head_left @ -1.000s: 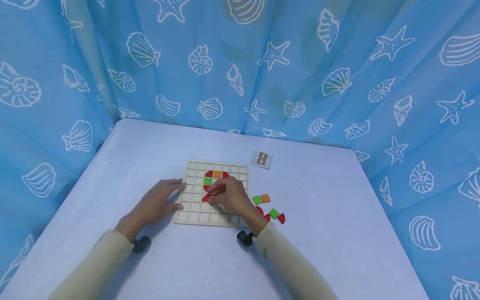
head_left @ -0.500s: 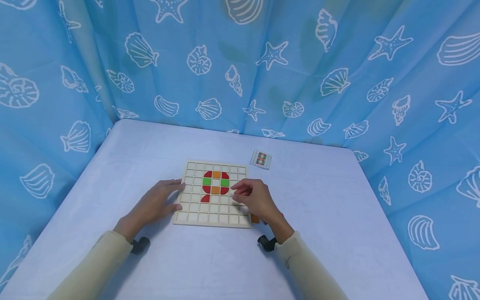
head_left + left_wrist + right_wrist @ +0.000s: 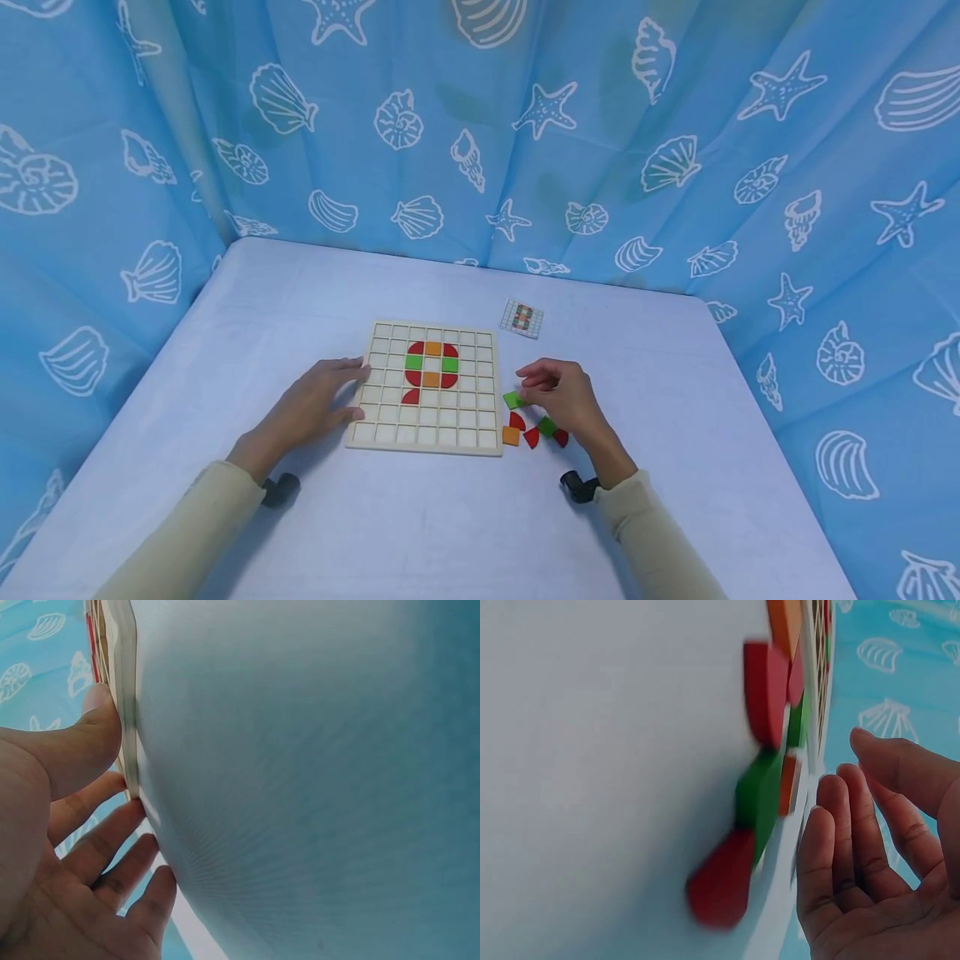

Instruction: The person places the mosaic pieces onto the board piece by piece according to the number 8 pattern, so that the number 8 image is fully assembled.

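A wooden grid board (image 3: 426,451) lies on the table, with red quarter-circle tiles (image 3: 410,397) and orange and green square tiles (image 3: 414,362) set in a ring, one red tile below it. My left hand (image 3: 311,406) touches the board's left edge with thumb and fingertips, its fingers fairly straight. Right of the board, my right hand (image 3: 566,398) hovers over loose tiles, fingers loosely bent, holding nothing in the right wrist view. Beneath it lie a green tile (image 3: 513,400), an orange tile (image 3: 511,436) and red tiles (image 3: 532,437); another orange tile (image 3: 787,784) shows in the right wrist view.
A small card (image 3: 521,318) printed with a coloured grid pattern lies beyond the board's far right corner. The white cloth-covered table (image 3: 675,400) backs onto a blue shell-patterned curtain (image 3: 480,125).
My right hand has left the board and moved right to above the loose tiles, uncovering the tile ring and several loose tiles. My left hand stays at the board's edge.
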Demonstrator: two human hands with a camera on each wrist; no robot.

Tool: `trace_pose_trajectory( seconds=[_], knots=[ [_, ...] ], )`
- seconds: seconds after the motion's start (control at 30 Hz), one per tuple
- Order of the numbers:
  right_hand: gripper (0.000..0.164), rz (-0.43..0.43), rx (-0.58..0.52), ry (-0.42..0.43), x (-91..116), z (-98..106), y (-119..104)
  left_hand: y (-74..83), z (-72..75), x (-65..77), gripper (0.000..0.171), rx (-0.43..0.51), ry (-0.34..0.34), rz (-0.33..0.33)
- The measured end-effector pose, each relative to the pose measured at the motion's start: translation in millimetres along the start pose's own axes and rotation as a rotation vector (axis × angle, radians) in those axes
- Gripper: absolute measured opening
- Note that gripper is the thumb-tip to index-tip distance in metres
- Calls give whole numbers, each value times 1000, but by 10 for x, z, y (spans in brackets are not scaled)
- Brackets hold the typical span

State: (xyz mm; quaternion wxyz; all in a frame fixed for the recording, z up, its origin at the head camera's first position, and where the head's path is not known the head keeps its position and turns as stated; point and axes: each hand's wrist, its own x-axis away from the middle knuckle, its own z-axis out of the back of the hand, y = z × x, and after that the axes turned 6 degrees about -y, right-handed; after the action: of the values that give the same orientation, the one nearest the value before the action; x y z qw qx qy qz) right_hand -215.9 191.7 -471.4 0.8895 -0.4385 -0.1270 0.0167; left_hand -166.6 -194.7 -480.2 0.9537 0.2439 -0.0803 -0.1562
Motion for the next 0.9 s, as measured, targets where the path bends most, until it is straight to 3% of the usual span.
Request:
trace_pose_trajectory(
  seconds=[0.27,0.5,0.67,0.9],
  knots=[
    [25,-54,97,-31,-39,110,132,-2,0,-2,71,1,-14,7],
    [18,-25,177,-74,-87,127,120,2,-5,-5,72,1,-6,13],
    [18,5,138,-78,-90,118,101,-1,-17,-6,72,2,-2,13],
    [14,95,-1,-40,-95,13,5,-7,-13,-14,72,3,-1,8]
  ],
)
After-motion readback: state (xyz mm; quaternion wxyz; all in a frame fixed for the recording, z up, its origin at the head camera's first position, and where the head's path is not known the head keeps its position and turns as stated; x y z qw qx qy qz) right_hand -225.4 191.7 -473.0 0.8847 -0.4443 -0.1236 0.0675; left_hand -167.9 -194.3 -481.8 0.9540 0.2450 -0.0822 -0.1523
